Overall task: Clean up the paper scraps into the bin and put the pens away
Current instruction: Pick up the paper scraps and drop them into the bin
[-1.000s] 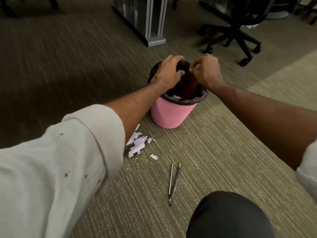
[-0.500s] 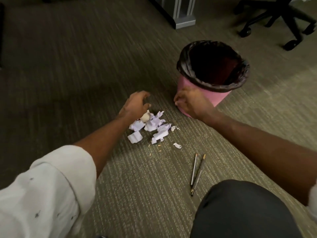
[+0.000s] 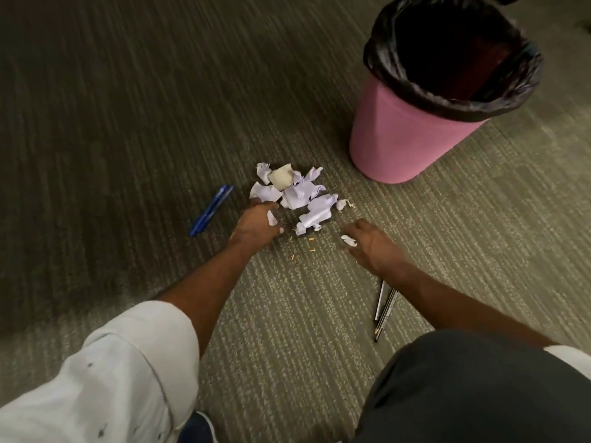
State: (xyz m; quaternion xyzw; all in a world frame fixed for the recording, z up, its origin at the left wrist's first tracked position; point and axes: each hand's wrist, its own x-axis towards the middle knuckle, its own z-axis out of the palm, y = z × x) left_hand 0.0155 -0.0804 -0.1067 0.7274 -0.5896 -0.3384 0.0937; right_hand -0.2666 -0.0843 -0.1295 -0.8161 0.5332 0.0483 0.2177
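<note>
On the carpet: a heap of crumpled white paper scraps [image 3: 303,199] lies on the grey-green striped carpet [image 3: 128,123], with one beige crumpled piece [image 3: 281,180] on its far side.
Bin: a round pink plastic bin [image 3: 399,139] with a black plastic liner [image 3: 454,100] folded over its rim stands upright, beyond and to the right of the heap and apart from it.
Left hand: the left hand [image 3: 256,223] rests at the heap's near left edge, fingers curled under; a white piece shows between thumb and fingers, so it pinches some of the paper scraps.
Right hand: the right hand [image 3: 371,247] lies low over the carpet near the heap's right side, fingers bent round one small stray scrap [image 3: 348,240]; whether it pinches or only touches it I cannot tell.
Blue pens: two blue plastic pens [image 3: 211,211] lie side by side just left of the left hand.
Black pens: two thin black pens [image 3: 383,310] lie together, partly under the right forearm.
Crumbs: tiny orange bits [image 3: 311,239] dot the carpet between the hands.
Clothing: a white sleeve [image 3: 112,378] covers the left upper arm; a dark trouser knee [image 3: 479,394] fills the lower right.
</note>
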